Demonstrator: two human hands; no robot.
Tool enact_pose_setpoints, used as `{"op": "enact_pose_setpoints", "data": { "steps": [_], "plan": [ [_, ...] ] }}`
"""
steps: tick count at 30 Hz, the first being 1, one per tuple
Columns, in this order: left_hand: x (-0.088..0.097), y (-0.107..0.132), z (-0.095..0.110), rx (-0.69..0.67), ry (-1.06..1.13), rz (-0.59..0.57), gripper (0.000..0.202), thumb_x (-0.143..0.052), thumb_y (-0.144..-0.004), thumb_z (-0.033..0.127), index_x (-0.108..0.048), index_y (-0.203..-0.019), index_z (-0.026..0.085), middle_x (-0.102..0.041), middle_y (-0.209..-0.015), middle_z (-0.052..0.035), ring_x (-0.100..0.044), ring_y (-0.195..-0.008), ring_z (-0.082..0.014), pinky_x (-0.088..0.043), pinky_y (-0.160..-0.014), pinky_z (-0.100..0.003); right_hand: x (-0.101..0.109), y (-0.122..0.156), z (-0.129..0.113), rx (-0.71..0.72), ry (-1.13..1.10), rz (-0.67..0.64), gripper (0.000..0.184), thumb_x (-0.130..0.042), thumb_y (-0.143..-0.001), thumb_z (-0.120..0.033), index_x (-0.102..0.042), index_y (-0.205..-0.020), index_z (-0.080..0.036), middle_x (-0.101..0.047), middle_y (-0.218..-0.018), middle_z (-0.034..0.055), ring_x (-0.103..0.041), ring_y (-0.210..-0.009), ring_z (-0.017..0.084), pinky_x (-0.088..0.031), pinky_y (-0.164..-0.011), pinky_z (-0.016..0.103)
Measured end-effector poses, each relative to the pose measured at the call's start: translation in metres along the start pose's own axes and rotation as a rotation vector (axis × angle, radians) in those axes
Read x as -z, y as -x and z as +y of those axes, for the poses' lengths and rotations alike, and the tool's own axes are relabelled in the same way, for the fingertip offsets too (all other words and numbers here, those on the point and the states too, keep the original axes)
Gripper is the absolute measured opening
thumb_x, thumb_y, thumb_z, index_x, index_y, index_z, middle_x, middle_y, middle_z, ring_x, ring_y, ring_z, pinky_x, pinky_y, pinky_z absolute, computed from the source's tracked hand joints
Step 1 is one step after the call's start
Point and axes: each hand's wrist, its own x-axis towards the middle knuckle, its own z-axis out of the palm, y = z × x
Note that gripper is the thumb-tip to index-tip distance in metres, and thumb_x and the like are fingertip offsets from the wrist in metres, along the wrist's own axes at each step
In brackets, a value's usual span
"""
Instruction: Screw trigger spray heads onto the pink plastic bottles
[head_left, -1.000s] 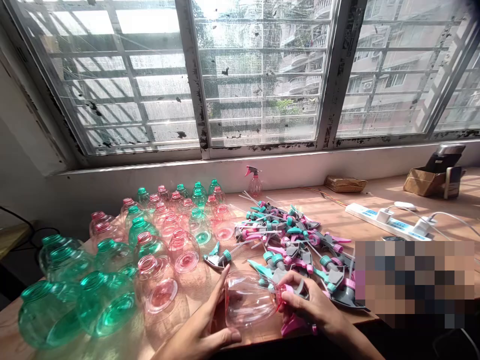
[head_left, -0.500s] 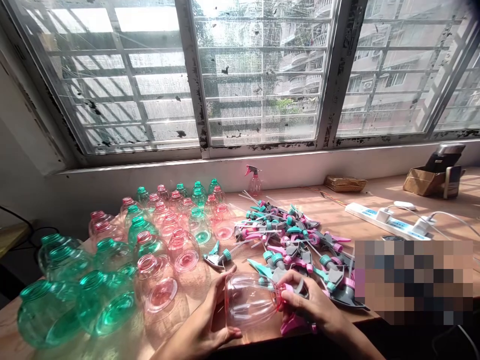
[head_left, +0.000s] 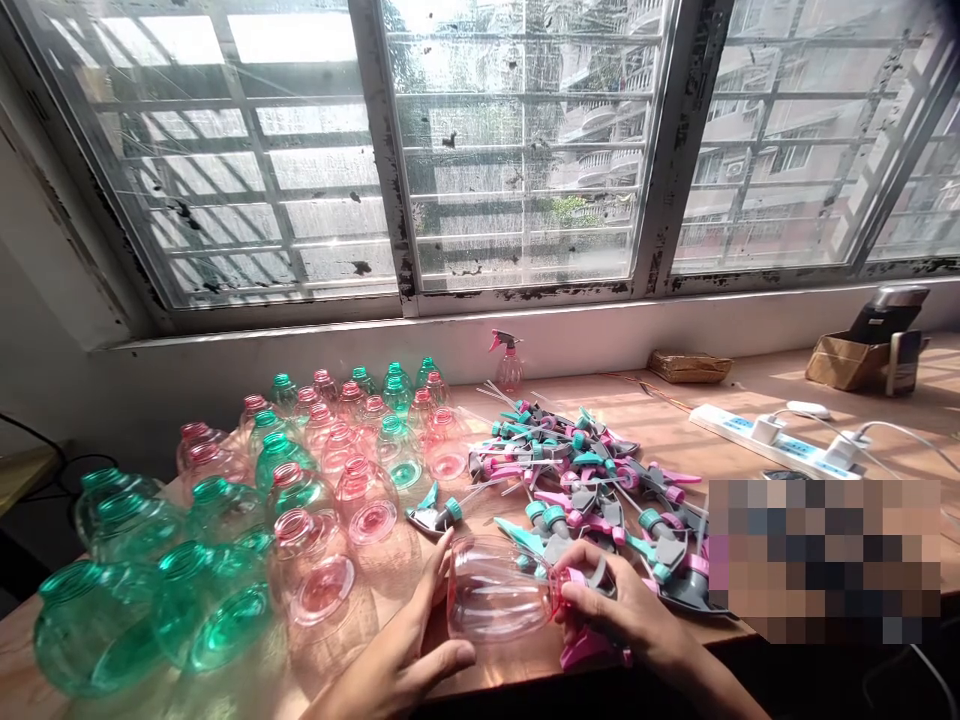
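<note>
A clear pink spray bottle [head_left: 501,590] lies sideways between my hands, its base to the left and its neck to the right. My right hand [head_left: 600,595] is closed around the pink collar of a spray head [head_left: 574,577] at the bottle's neck. Part of the grey and pink head is hidden behind those fingers. At the base, my left hand [head_left: 420,635] is open, with straight fingers along the far side and the thumb spread low on the near side. Whether it touches the bottle is hard to tell. A loose teal and grey spray head [head_left: 435,513] lies just beyond.
Green bottles [head_left: 97,625] and pink bottles [head_left: 311,570] without heads crowd the left. A pile of spray heads [head_left: 577,460] covers the middle. Behind stands a complete sprayer [head_left: 509,365]. To the right are a power strip [head_left: 772,442] with cords and a cardboard box [head_left: 844,362].
My left thumb has lifted and drawn back from the bottle, and the left fingers have straightened. The bottle has shifted slightly. My right hand keeps its grip at the neck.
</note>
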Motion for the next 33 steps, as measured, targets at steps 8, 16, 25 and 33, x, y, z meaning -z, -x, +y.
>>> {"op": "enact_pose_setpoints", "data": {
  "steps": [8,16,25,33],
  "plan": [
    [-0.0015,-0.0005,0.0017,-0.012,0.0,0.018,0.093,-0.07,-0.092,0.038,-0.009,-0.162,0.035,-0.005,-0.174,0.0005,-0.008,-0.16,-0.0305,-0.011,-0.131,-0.048,-0.0007,-0.0002,-0.0013,-0.017,-0.031,0.02,0.04,-0.079,-0.084,-0.05,-0.058,-0.097,-0.019,-0.077,-0.075,0.0018,-0.074,-0.063,0.018,-0.057,-0.062,0.03],
    [-0.0017,-0.0015,-0.0004,-0.063,-0.104,0.026,0.095,-0.065,-0.095,0.035,0.003,-0.162,0.033,0.002,-0.173,0.0009,0.0,-0.16,-0.0289,-0.01,-0.131,-0.047,-0.0003,0.0005,-0.0018,-0.004,0.022,0.011,0.039,-0.078,-0.085,-0.051,-0.059,-0.096,-0.02,-0.077,-0.075,0.0016,-0.072,-0.064,0.018,-0.058,-0.064,0.032],
    [0.0004,0.0015,-0.0006,0.057,-0.034,0.027,0.091,-0.069,-0.091,0.048,-0.013,-0.161,0.038,-0.012,-0.173,0.0033,-0.018,-0.158,-0.0357,-0.011,-0.131,-0.052,-0.0014,0.0003,-0.0027,-0.003,-0.009,0.001,0.039,-0.078,-0.085,-0.05,-0.059,-0.098,-0.019,-0.077,-0.074,0.0013,-0.074,-0.063,0.018,-0.056,-0.062,0.029],
    [-0.0018,-0.0012,0.0033,-0.042,-0.081,0.023,0.094,-0.065,-0.096,0.035,0.002,-0.162,0.036,0.002,-0.173,0.0031,0.002,-0.159,-0.0278,-0.011,-0.131,-0.048,-0.002,0.001,-0.0047,-0.011,0.019,0.002,0.039,-0.079,-0.083,-0.052,-0.059,-0.096,-0.02,-0.079,-0.077,0.0025,-0.074,-0.064,0.02,-0.055,-0.062,0.029]
  ]
}}
